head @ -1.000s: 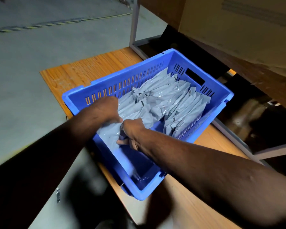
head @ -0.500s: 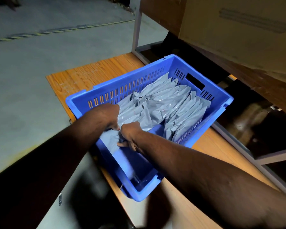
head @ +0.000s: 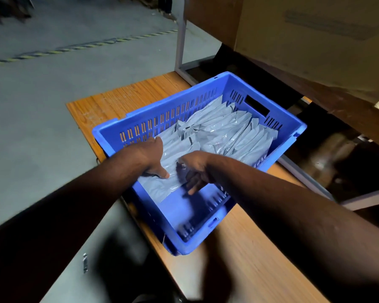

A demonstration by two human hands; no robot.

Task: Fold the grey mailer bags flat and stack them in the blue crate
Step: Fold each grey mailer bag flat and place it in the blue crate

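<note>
The blue crate (head: 208, 106) is rigid moulded plastic with slotted walls and a rectangular handle cut-out in its far end; it sits on a wooden table (head: 127, 99) with a fine orange grain, beside a pale metal frame (head: 181, 40). Inside, folded grey mailer bags (head: 225, 130) of smooth, faintly glossy film stand packed on edge in overlapping rows toward the far end; their number is hard to make out. 1 flat mailer bag (head: 160, 186), creased and shiny, lies on the crate floor nearer the person. The left hand (head: 153, 156) rests on it with fingers extended and the thumb pressing its surface; the fingertips are partly hidden against the packed bags. The right hand (head: 195, 169) is at the bag's right edge, fingers pointing down and loosely spread; motion blur and shadow hide whether it pinches the film, so I cannot tell. A brown cardboard box (head: 315, 33) overhangs above, cut off by the frame edge; the crate's near wall is blurred.
</note>
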